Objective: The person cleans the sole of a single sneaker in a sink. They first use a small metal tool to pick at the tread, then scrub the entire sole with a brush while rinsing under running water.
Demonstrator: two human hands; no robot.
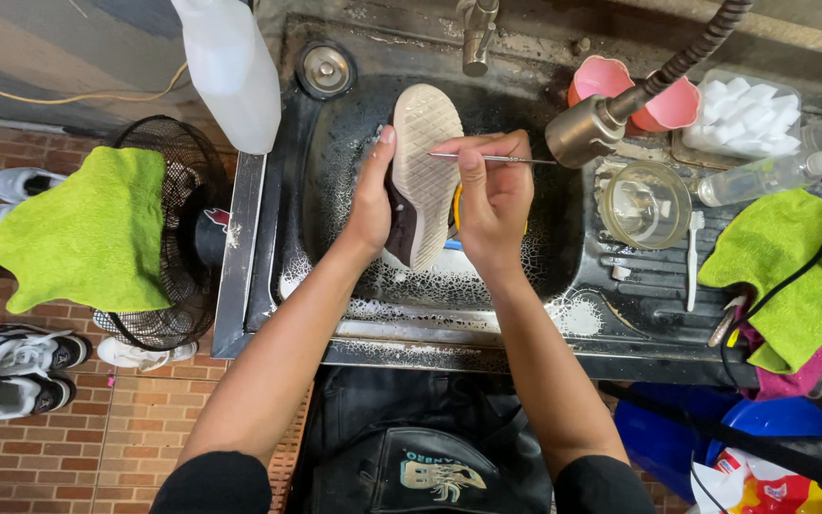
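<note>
Shoe (pixel 423 171) and pick (pixel 487 158) over sink (pixel 335 181)

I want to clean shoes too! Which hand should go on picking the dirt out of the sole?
Probably the right hand: it already pinches the thin metal pick, its tip on the shoe sole. The left hand grips the shoe.

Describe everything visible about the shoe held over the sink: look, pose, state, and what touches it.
The shoe is held sole-up over the dark, soapy sink, toe pointing away from the person. Its beige rubber-like sole has a fine diamond tread; the visible side of the upper is dark, maroon to black, with a spot of yellow. The left hand grips its left side. The right hand holds a thin metal pick whose tip lies on the sole.
</note>
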